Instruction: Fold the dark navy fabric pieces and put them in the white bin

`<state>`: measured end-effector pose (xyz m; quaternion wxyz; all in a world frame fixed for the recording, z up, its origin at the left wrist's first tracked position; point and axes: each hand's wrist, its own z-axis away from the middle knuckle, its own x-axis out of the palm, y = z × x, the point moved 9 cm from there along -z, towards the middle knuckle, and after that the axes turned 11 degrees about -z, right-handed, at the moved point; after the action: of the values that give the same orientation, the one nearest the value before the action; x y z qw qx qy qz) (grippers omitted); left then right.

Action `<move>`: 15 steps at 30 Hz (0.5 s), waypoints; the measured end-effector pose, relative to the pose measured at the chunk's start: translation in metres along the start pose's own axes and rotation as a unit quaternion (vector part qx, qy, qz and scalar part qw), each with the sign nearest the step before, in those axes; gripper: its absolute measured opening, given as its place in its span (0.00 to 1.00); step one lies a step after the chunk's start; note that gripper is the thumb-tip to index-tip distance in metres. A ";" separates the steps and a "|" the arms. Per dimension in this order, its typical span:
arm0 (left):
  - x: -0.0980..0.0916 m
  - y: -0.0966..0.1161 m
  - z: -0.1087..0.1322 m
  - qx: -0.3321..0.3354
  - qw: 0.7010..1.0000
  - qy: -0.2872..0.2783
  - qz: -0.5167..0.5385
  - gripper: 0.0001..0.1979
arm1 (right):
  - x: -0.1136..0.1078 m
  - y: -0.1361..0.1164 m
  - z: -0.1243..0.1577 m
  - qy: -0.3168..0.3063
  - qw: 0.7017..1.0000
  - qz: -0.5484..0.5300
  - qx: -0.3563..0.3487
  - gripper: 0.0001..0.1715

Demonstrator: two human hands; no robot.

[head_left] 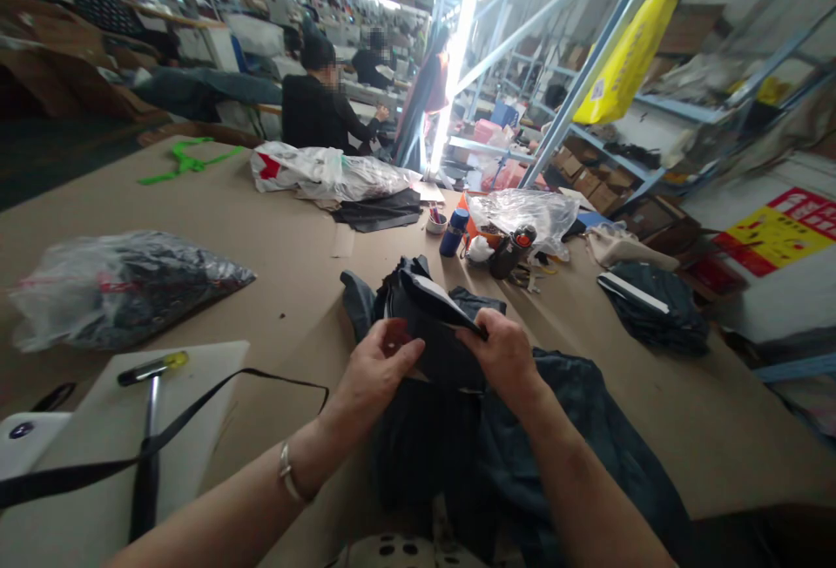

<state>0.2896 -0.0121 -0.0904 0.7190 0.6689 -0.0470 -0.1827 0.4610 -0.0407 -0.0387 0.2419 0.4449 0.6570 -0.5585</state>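
Note:
Dark fabric pieces (444, 355) lie bunched at the near middle of the table, with a folded edge raised that shows a white strip (436, 296). My right hand (506, 346) pinches the right end of that folded edge. At the left side of the pieces is my left hand (385, 359), its thumb and fingers apart, close to the cloth. A larger dark garment (575, 437) spreads under and to the right of my right forearm, hanging toward the near edge.
A hammer (151, 429) lies on a white board (222, 376) at left, crossed by a black strap (196, 407). Beyond are a bagged bundle (131, 289), a blue bottle (455, 233) and a black bottle (513, 252). Folded dark cloth (653, 315) lies right. A person (320, 106) sits past the table.

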 end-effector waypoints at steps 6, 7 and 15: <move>0.042 -0.040 -0.001 -0.195 0.947 -0.081 0.242 0.17 | 0.058 -0.009 0.047 -0.087 0.961 -0.257 0.062 0.16; 0.044 -0.044 0.000 -0.214 0.940 -0.089 0.250 0.17 | 0.062 -0.001 0.052 -0.089 0.934 -0.331 0.105 0.17; 0.087 -0.001 0.091 -0.228 0.810 -0.466 0.273 0.21 | 0.028 0.079 0.054 -0.025 0.859 -0.485 0.161 0.15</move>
<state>0.3414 -0.1268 -0.0974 0.7629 0.2805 -0.5142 -0.2736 0.5049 -0.0851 -0.1161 -0.1181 0.0886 0.6846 -0.7138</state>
